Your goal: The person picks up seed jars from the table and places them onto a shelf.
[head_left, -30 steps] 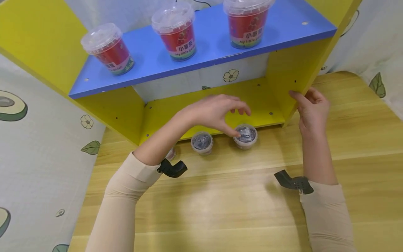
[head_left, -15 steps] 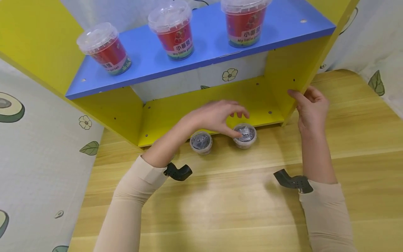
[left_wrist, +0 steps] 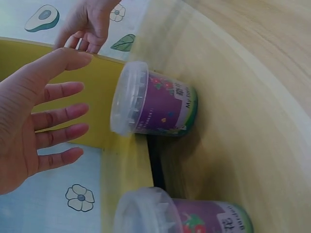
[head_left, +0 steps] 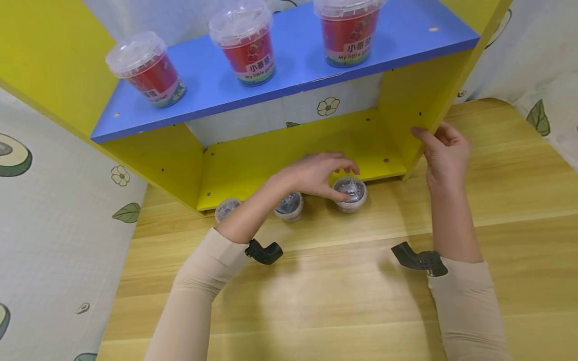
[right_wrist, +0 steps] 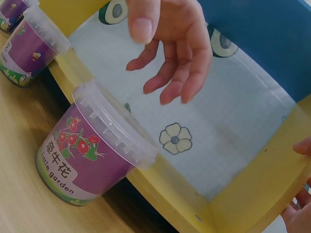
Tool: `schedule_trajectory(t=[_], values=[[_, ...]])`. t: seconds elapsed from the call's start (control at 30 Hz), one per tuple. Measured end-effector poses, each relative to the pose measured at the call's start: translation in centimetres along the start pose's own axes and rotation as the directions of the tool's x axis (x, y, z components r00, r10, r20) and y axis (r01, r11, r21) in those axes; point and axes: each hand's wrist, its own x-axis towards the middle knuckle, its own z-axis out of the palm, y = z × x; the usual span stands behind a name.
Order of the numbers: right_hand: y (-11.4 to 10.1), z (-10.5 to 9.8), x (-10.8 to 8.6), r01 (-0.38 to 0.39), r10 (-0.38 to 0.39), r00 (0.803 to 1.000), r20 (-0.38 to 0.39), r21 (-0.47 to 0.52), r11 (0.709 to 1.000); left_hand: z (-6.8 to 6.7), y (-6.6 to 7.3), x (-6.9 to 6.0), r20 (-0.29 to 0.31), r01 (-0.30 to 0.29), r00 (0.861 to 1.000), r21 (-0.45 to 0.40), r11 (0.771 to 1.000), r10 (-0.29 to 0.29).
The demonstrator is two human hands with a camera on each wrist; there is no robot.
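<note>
My left hand (head_left: 316, 173) hovers with relaxed, spread fingers over the rightmost purple lidded plastic cup (head_left: 355, 192) in front of the shelf. In the left wrist view, a gap separates that left hand (left_wrist: 29, 111) from the cup (left_wrist: 165, 107). The cup (right_wrist: 82, 155) stands upright, its clear lid on, in the right wrist view. At the shelf's right side, my right hand (head_left: 449, 158) grips the front edge of the yellow side panel (head_left: 404, 115), thumb inside and fingers outside. My left forearm partly covers the middle cup (head_left: 289, 204) and the left cup (head_left: 226, 206).
Red lidded cups (head_left: 255, 57) stand in a row on the blue upper board (head_left: 298, 62) of the shelf. The yellow bottom board (head_left: 253, 155) lies just behind the purple cups. Wooden tabletop (head_left: 334, 291) stretches toward me.
My left hand has sunk slightly and its forearm has shifted right, uncovering more of the left cup. The right hand keeps its grip on the panel.
</note>
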Motion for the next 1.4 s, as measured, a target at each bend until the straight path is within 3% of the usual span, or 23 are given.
schedule_trajectory(t=[0.2, 0.93, 1.4], values=[[0.1, 0.1, 0.1, 0.016, -0.016, 1.000, 0.017, -0.005, 1.000, 0.6, -0.1, 0.5, 0.025, 0.035, 0.999, 0.040, 0.999, -0.036], [0.1, 0.1, 0.1, 0.018, -0.018, 1.000, 0.022, 0.002, 1.000, 2.4, 0.2, 2.3, 0.060, 0.055, 0.996, 0.076, 0.996, -0.060], [0.1, 0.2, 0.1, 0.019, -0.020, 1.000, 0.021, 0.039, 0.999, 4.2, 0.2, 2.4, 0.025, 0.047, 0.999, 0.061, 0.997, -0.048]])
